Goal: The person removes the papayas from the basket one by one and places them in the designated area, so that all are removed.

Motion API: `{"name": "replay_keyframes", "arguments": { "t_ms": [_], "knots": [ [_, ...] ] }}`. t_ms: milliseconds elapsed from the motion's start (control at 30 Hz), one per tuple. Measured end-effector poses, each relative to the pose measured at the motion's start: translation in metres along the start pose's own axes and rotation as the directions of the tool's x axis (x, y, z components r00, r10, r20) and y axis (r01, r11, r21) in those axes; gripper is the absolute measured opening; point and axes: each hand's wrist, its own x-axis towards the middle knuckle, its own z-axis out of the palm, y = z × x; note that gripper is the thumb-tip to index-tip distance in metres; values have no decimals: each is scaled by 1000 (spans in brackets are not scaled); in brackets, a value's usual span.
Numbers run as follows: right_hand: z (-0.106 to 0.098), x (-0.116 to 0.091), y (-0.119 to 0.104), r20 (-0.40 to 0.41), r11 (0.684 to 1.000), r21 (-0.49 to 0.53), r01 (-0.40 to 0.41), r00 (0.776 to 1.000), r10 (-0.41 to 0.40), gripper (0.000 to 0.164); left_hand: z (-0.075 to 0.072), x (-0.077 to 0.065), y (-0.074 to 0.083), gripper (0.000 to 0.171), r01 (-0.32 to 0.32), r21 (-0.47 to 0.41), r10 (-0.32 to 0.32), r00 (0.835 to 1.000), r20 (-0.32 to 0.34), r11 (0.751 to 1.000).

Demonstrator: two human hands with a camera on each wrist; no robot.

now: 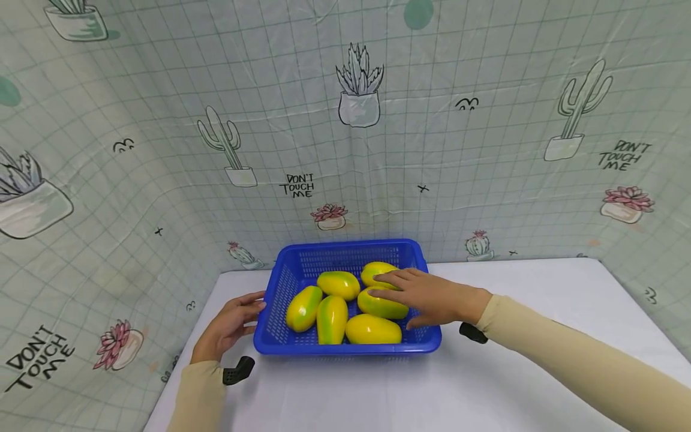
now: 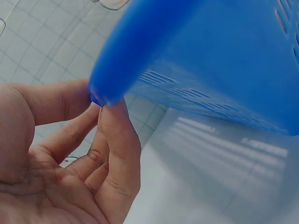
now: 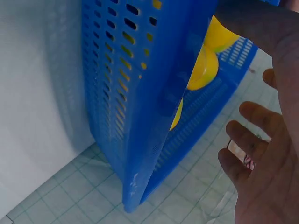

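A blue plastic basket [image 1: 345,349] with slotted sides holds several glossy, oblong yellow fruits with green streaks, among them one fruit [image 1: 305,309] at the left and another fruit [image 1: 373,330] near the front. My left hand [image 1: 229,324] is at the basket's left side; in the left wrist view its thumb and fingertips pinch the rim [image 2: 126,56]. Above the right part of the basket, my right hand [image 1: 432,295] spreads its fingers over a fruit [image 1: 380,307]. Whether those fingertips touch the fruit, I cannot tell. The right wrist view shows this hand with fingers apart, gripping nothing.
The basket stands on a white-covered table [image 1: 518,342], near its back edge. A checked curtain [image 1: 270,228] printed with potted plants hangs behind and along both sides. Black wrist mounts [image 1: 237,371] sit at both sleeves.
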Motion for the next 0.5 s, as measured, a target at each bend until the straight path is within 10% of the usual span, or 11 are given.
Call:
{"name": "replay_keyframes", "arguments": {
  "t_ms": [500],
  "knots": [
    [-5, 33, -19, 178, 954, -250, 166, 976, -123, 98, 2, -1, -1, 53, 7, 8, -7, 1000, -28, 1000]
  ]
}}
